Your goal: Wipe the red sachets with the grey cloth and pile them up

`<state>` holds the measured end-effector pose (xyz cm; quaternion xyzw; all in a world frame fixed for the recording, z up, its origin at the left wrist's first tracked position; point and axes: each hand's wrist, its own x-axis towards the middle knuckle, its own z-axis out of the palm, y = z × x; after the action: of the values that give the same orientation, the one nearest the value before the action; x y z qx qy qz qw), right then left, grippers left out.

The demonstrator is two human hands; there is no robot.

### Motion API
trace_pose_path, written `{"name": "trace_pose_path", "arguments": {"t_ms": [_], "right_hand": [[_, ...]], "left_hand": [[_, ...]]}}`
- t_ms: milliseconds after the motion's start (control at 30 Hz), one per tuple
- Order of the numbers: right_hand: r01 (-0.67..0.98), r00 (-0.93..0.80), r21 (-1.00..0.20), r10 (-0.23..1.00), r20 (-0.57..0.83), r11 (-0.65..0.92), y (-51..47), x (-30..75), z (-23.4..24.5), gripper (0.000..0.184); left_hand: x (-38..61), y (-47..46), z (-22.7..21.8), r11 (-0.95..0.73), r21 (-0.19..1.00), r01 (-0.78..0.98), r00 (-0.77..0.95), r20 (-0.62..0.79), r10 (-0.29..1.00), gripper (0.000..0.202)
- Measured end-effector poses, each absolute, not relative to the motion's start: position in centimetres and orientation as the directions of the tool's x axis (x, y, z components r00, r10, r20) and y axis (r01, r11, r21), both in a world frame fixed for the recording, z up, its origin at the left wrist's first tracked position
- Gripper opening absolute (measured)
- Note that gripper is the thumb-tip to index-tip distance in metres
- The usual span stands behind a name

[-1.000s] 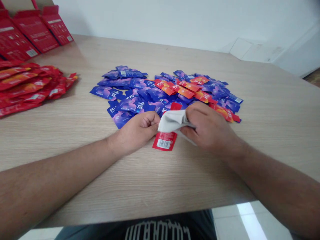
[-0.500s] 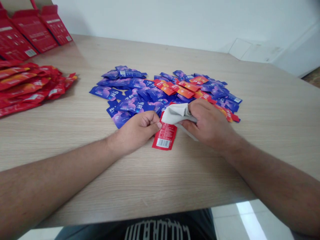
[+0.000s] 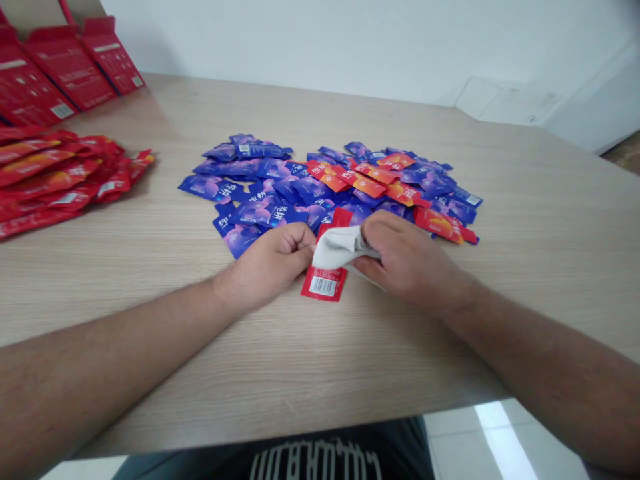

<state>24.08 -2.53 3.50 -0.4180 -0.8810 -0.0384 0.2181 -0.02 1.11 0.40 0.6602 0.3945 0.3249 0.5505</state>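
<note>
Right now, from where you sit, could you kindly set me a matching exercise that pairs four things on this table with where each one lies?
Things: 1 white cloth; 2 red barcoded foil sachet; 3 blue foil sachets; 4 red cardboard boxes.

Places: A far left corner of the pale wood table; B partly under the cloth; C gripped in the right hand; D heaped mid-table.

Pairs: 1-C, 2-B, 3-D, 4-A.

Red foil sachet (image 3: 324, 283): white barcode panel at near end, lying flat on the wood-grain bench (image 3: 400, 373), far tip showing beyond the cloth. Crumpled off-white cloth (image 3: 340, 248) bunched over the sachet's middle, gripped in the right hand (image 3: 410, 259); left hand (image 3: 267, 263) curled against the cloth's left edge.
</note>
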Motion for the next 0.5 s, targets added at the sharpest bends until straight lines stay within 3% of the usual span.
{"name": "trace_pose_path", "arguments": {"t_ms": [100, 167, 367, 500], "right_hand": [[0.618, -0.725, -0.100, 0.615, 0.311, 0.780, -3.4, 23.3, 3.4, 0.009], [0.611, -0.734, -0.089, 0.605, 0.308, 0.787, -3.7, 23.2, 3.5, 0.008], [0.816, -0.447, -0.119, 0.748, 0.491, 0.566, -2.0, 24.7, 3.4, 0.020], [0.687, -0.645, -0.131, 0.682, 0.345, 0.715, -2.8, 23.8, 3.3, 0.014]], "left_hand": [[0.0, 1.1, 0.4, -0.097, 0.980, 0.172, 0.469, 0.005, 0.883, 0.015], [0.0, 1.0, 0.6, -0.107, 0.977, 0.182, 0.475, 0.008, 0.880, 0.015], [0.0, 0.9, 0.8, -0.137, 0.969, 0.206, 0.483, 0.021, 0.875, 0.020], [-0.1, 1.0, 0.6, -0.120, 0.970, 0.212, 0.475, 0.005, 0.880, 0.018]]}}
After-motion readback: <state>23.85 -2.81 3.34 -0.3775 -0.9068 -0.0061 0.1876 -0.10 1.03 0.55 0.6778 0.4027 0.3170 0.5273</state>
